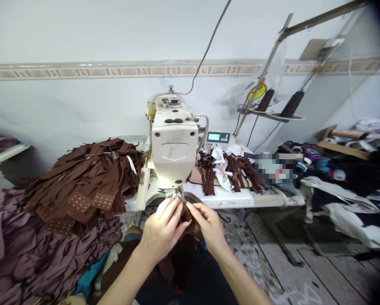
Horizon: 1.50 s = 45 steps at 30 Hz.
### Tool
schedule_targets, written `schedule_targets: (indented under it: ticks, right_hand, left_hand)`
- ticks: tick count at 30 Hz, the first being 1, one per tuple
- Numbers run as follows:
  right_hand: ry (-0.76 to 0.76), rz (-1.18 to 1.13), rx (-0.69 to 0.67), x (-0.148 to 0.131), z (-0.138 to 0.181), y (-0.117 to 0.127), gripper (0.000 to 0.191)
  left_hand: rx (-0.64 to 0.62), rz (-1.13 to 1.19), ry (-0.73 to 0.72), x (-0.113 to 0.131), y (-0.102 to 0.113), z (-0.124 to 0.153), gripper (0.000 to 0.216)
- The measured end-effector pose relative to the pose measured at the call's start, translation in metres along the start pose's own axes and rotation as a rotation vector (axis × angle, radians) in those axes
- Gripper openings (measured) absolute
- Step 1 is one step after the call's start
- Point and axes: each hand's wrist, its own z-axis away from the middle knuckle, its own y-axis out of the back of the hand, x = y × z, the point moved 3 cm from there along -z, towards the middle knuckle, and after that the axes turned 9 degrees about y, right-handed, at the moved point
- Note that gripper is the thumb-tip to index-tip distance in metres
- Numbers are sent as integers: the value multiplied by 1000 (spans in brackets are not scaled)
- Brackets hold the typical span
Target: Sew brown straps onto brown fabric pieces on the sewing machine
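Note:
A cream-coloured sewing machine stands straight in front of me. Just below its needle area, brown fabric is gathered between my hands and hangs down over my lap. My left hand is closed on the fabric, with its fingertips right up at the presser foot. From the other side, my right hand pinches the same fabric between thumb and fingers. The edge of the fabric at the needle is mostly hidden by my fingers.
Left of the machine lies a heap of brown garment pieces with metal hook rows, above mauve fabric. Brown straps and a control panel are at right. Behind them rises a thread stand with dark spools.

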Motion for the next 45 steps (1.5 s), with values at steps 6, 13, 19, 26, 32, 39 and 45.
schedule_targets:
  ticks: [6,13,19,26,32,39,45]
  right_hand:
    - [-162,-157,64,16,7,12,47]
    - [-171,-170,93,22,6,27,51]
    - [-90,-21,23,18,11,14,51]
    - [-35,151,-35,4,31,32,48]
    - [-1,240,-132,-39,31,70,40]
    - [-135,453,-271,18,48,64,39]
    - [-206,335,-360,76,71,48,42]
  left_hand:
    - [69,294,277,-21,5,28,32]
    - [-337,338,694,-47,-12,133,24]
    - [-782,386,605,-5,-25,197,17]
    - [-805,44,783,-65,-64,190,29]
    - [-985,-96,797,-88,-125,175,38]
    - [-982,38,852,-69,-133,173,34]
    - [-833,424,956,-48,-70,160,19]
